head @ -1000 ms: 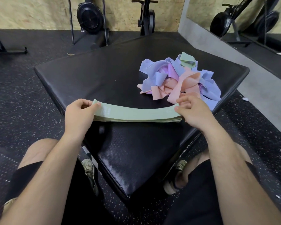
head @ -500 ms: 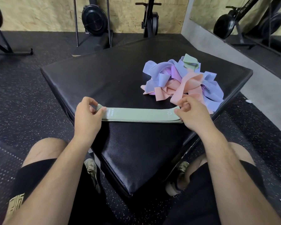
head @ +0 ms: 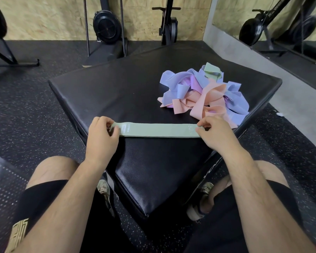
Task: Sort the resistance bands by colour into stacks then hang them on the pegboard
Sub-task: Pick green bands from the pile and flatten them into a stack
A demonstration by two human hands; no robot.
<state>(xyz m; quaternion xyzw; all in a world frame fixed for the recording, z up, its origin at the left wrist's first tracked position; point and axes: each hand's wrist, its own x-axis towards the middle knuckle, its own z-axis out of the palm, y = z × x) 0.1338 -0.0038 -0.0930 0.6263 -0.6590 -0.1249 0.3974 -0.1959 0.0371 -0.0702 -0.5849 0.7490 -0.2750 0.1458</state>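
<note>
Head view: at centre frame a flattened green resistance band (head: 157,130) lies across the near part of the black padded table (head: 117,92). The left hand (head: 102,136) pinches its left end and the right hand (head: 215,134) pinches its right end, apparently to pull it straight as the base of a green stack. At upper right on the same table sits the unsorted heap (head: 204,94) of blue, lilac and peach bands, another green band (head: 212,70) at its far edge; no pegboard is visible.

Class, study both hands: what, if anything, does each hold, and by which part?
Both hold the green band, which lies flat on the black pad. The left hand pinches its left end and the right hand pinches its right end.
</note>
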